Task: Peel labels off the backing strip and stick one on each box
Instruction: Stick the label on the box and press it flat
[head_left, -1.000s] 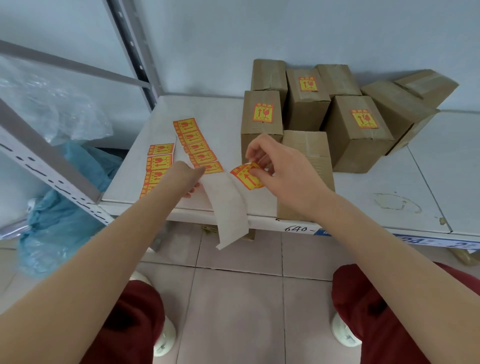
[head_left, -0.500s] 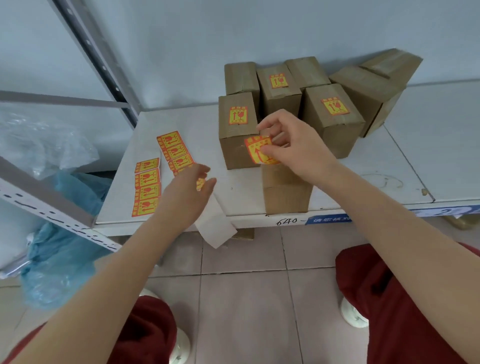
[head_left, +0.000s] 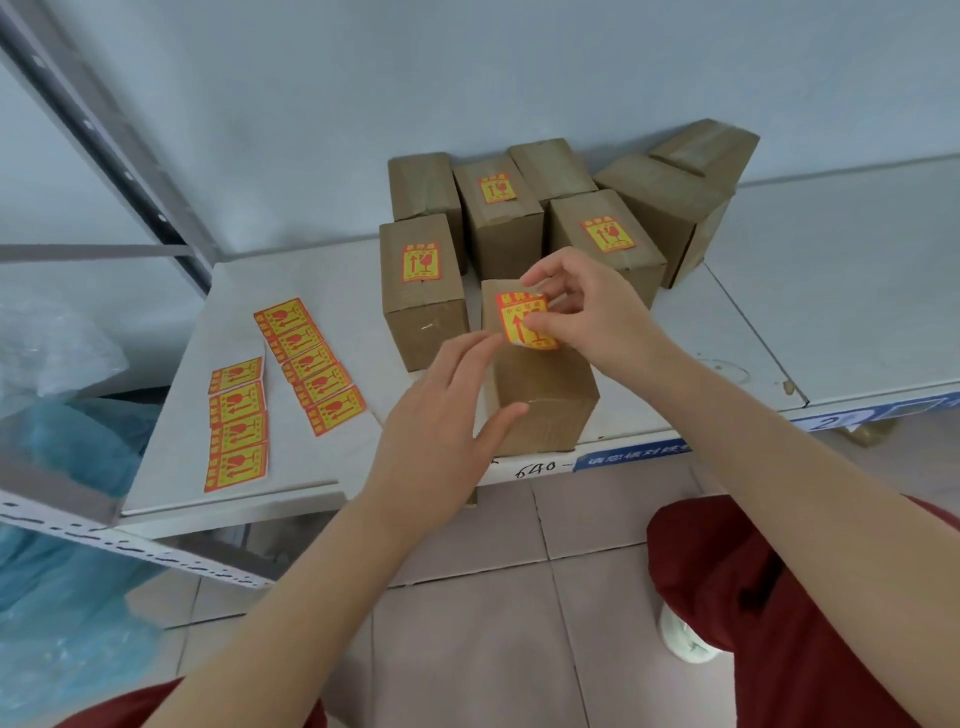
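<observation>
The nearest cardboard box (head_left: 540, 400) stands at the shelf's front edge. My right hand (head_left: 592, 312) pinches a red-and-yellow label (head_left: 522, 319) and holds it against the top of this box. With straight fingers, my left hand (head_left: 441, 415) touches the box's left side, and its thumb lies on the box's front. Two label strips (head_left: 311, 366) (head_left: 239, 423) lie flat on the shelf to the left. Three boxes behind carry labels (head_left: 421, 262) (head_left: 497, 189) (head_left: 608, 236).
Several plain boxes (head_left: 660, 208) crowd the back against the wall. The white shelf board (head_left: 332, 280) ends just in front of the nearest box. A metal rack upright (head_left: 104, 140) and blue plastic bags (head_left: 67, 587) are on the left. My knees in red trousers (head_left: 779, 597) are below.
My right hand carried the peeled label from beside the strip onto the nearest box's top. My left hand let go of the backing strip and moved right to the box.
</observation>
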